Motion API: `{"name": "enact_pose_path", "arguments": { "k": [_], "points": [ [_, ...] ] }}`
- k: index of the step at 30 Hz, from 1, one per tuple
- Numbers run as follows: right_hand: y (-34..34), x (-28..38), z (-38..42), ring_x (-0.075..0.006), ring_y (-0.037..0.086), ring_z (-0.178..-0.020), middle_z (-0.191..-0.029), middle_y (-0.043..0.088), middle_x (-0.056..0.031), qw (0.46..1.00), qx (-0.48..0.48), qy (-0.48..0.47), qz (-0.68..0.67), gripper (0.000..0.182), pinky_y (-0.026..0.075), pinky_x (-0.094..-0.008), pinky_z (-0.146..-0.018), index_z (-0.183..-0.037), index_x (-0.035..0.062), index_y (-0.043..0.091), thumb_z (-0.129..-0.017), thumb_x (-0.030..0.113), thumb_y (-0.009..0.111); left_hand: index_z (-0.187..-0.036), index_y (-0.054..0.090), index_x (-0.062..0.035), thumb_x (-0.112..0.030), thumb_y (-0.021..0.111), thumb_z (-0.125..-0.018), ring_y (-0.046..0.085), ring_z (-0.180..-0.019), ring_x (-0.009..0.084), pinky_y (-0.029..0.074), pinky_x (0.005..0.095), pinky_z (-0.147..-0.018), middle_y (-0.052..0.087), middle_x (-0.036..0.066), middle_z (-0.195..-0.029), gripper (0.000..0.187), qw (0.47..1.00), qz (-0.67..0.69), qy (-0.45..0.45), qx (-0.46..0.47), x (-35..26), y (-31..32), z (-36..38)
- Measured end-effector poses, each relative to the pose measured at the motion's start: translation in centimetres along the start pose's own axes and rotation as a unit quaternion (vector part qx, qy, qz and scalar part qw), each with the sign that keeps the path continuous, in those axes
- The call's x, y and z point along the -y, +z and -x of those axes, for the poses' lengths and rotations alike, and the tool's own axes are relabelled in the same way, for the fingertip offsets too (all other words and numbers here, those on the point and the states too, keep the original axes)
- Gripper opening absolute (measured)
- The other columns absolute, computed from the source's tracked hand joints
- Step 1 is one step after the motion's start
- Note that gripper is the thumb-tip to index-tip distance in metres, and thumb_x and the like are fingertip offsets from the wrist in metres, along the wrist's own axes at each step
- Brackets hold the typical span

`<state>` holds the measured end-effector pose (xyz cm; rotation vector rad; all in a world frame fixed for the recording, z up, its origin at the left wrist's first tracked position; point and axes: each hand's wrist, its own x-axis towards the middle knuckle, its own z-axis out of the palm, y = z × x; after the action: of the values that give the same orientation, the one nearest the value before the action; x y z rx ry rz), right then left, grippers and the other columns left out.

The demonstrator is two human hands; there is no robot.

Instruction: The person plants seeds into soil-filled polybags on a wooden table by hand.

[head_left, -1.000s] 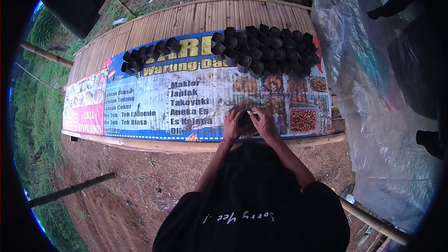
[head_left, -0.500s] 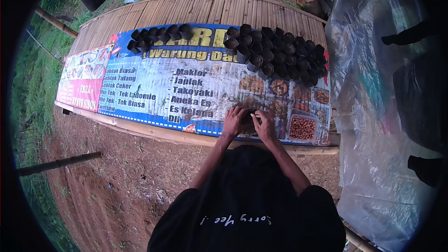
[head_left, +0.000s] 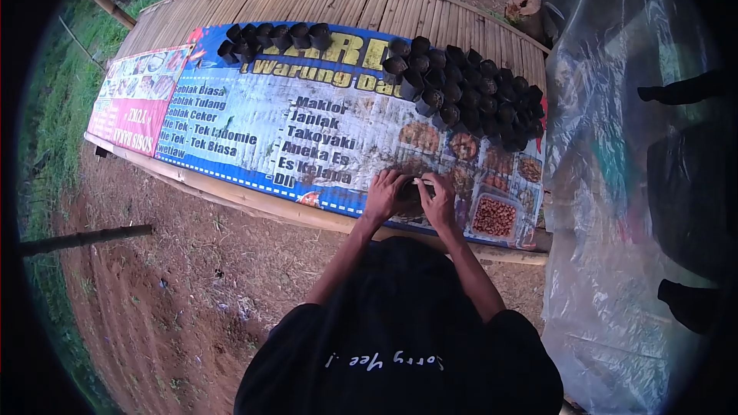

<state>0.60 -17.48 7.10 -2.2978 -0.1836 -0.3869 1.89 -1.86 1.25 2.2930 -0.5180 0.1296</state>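
Note:
A small black pot [head_left: 409, 190] stands near the front edge of the banner [head_left: 254, 154], between my two hands. My left hand [head_left: 387, 194] wraps round its left side. On the right side, my right hand [head_left: 437, 198] has thumb and fingers pressed at the rim. What is inside the pot is too dark to make out. Beyond my hands, a large group of black pots [head_left: 469, 92] stands close together at the banner's back right. A smaller row of black pots [head_left: 280, 36] is at the back left.
Bamboo slats [head_left: 315, 6] of the table show behind the banner. Clear plastic sheeting [head_left: 592, 223] hangs along the right side. A cut log [head_left: 524, 11] lies at the back right. A dark pole [head_left: 88, 238] juts in from the left over bare soil.
The view has shifted and turned slightly, so the table sits a little differently. Both hands remain at the same pot, with only small finger movement.

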Motion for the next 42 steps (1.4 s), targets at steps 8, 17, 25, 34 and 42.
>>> {"name": "enact_pose_path", "arguments": {
  "k": [8, 17, 25, 34, 42],
  "points": [
    [-0.5, 0.0, -0.5, -0.0316, 0.056, -0.077, -0.08, 0.061, -0.0125, 0.998, 0.064, -0.015, 0.015, 0.012, 0.044, -0.0416, -0.069, -0.085, 0.0013, 0.058, -0.082, 0.007, 0.068, -0.117, 0.058, -0.0141, -0.031, 0.076, -0.064, 0.051, -0.104, 0.0266, 0.039, 0.0398, -0.085, 0.056, 0.006, -0.106, 0.059, 1.0, 0.004, 0.003, 0.009, 0.0, 0.0, 0.1],
    [-0.4, -0.7, -0.5, -0.0329, 0.057, -0.079, -0.082, 0.062, -0.0129, 0.992, 0.11, -0.049, 0.033, 0.012, 0.045, -0.0417, -0.069, -0.087, 0.0007, 0.058, -0.083, 0.008, 0.067, -0.117, 0.06, -0.0178, -0.033, 0.077, -0.063, 0.051, -0.102, 0.0252, 0.039, 0.0382, -0.084, 0.056, 0.004, -0.104, 0.059, 0.999, -0.018, -0.019, 0.028, 0.2, 0.5, 0.2],
    [-1.3, -0.1, -0.9, -0.0328, 0.057, -0.078, -0.082, 0.061, -0.0132, 0.991, 0.125, -0.035, 0.017, 0.013, 0.045, -0.0416, -0.07, -0.087, 0.0006, 0.058, -0.083, 0.008, 0.067, -0.116, 0.061, -0.0183, -0.031, 0.078, -0.061, 0.051, -0.102, 0.0247, 0.039, 0.0372, -0.085, 0.057, 0.004, -0.104, 0.059, 1.0, 0.0, -0.014, 0.001, -0.1, 0.3, 0.2],
    [-1.9, 0.2, -1.1, -0.0321, 0.057, -0.08, -0.083, 0.062, -0.0124, 0.989, 0.145, -0.038, 0.011, 0.013, 0.045, -0.0409, -0.071, -0.088, 0.0009, 0.058, -0.083, 0.009, 0.068, -0.118, 0.06, -0.0175, -0.031, 0.078, -0.061, 0.051, -0.102, 0.0251, 0.039, 0.0379, -0.086, 0.056, 0.004, -0.105, 0.061, 1.0, 0.0, -0.024, 0.011, -0.1, 0.3, 0.2],
    [-2.1, -0.6, -1.3, -0.0316, 0.057, -0.08, -0.084, 0.063, -0.0122, 0.984, 0.173, -0.051, 0.017, 0.013, 0.045, -0.0407, -0.073, -0.088, 0.0007, 0.059, -0.083, 0.009, 0.068, -0.117, 0.059, -0.0161, -0.031, 0.077, -0.062, 0.05, -0.102, 0.0248, 0.039, 0.0374, -0.085, 0.056, 0.005, -0.106, 0.059, 1.0, -0.004, -0.021, 0.019, 0.0, 0.1, 0.2]
  ]
}}
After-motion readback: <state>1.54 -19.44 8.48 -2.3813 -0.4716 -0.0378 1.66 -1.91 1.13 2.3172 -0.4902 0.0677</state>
